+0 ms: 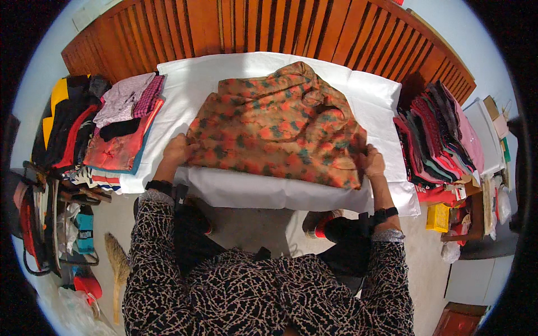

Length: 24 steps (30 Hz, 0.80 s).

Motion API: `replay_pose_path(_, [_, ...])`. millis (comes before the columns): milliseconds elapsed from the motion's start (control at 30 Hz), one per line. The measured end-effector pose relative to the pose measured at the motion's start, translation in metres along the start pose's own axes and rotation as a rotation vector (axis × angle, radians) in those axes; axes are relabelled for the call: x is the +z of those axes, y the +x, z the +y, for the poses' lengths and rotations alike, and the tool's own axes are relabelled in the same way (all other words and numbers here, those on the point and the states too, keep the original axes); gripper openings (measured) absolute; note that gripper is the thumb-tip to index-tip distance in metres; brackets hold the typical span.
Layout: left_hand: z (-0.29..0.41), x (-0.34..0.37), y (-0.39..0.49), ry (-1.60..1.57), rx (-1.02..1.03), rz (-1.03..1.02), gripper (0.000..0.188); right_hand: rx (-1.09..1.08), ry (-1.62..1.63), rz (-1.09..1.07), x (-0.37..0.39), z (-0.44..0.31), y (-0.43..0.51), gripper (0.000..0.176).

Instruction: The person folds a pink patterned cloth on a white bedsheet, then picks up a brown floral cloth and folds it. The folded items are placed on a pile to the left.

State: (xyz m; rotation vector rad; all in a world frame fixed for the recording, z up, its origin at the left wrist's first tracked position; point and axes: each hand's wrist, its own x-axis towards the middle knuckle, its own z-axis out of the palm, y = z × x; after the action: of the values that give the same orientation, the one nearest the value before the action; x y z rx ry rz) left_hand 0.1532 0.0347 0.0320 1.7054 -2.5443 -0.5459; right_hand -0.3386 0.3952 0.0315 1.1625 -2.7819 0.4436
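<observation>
A brown garment with a red, orange and dark green floral print (pixel 260 126) lies partly folded and rumpled on a white cloth (pixel 378 96) in front of me. My left hand (pixel 177 150) grips its left edge, and my right hand (pixel 373 161) has hold of its lower right edge. Its near edge runs between both hands along the front of the white cloth. The upper right part is bunched into loose folds. Both hands are slightly blurred, and the garment hides some of the fingertips.
Folded clothes are stacked at the left (pixel 113 147) and at the right (pixel 441 138). A slatted wooden backrest (pixel 269 25) rises behind the white cloth. On the floor side are a straw broom (pixel 115 260), a red dustpan-like item (pixel 88 288) and a yellow plastic basket (pixel 437 218).
</observation>
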Motion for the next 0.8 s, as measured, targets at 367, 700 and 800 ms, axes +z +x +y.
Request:
replay_pose_path(367, [0.041,-0.013,-0.037,0.023,0.088,-0.269,0.055,0.215,-0.187,-0.272,-0.036,0.009,0.004,0.048])
replay_pose_path(700, [0.044,-0.010,-0.037,0.118,0.037,0.075,0.053,-0.089,0.029,0.156,-0.038,-0.034,0.032,0.039])
replay_pose_path(800, [0.055,-0.005,-0.032,0.044,0.096,0.247,0.043,-0.159,0.078,0.257,-0.031,-0.059,0.053,0.044])
